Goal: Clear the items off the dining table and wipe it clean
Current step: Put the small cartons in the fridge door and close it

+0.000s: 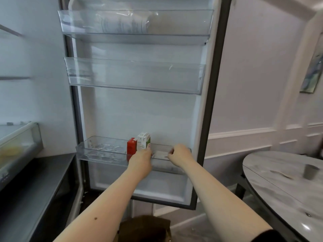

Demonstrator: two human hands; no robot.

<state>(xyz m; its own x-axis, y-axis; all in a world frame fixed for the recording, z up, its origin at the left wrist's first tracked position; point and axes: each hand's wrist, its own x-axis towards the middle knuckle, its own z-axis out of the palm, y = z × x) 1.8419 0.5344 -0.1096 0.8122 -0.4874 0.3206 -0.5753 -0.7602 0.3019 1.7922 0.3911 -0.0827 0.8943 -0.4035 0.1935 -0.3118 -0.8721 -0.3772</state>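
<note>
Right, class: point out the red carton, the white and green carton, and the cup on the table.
red carton (pixel 131 145), head view, front face.
white and green carton (pixel 143 140), head view, front face above the left hand.
cup (pixel 310 172), head view, side wall.

A framed picture (pixel 312 74) hangs on the panelled wall (pixel 258 70).

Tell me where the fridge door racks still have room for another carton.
Middle rack: bare end to end. Bottom rack: free left of the red carton; crowded at centre-right, where the white carton, left hand and right hand sit. Top rack holds a wrapped bundle.
</note>
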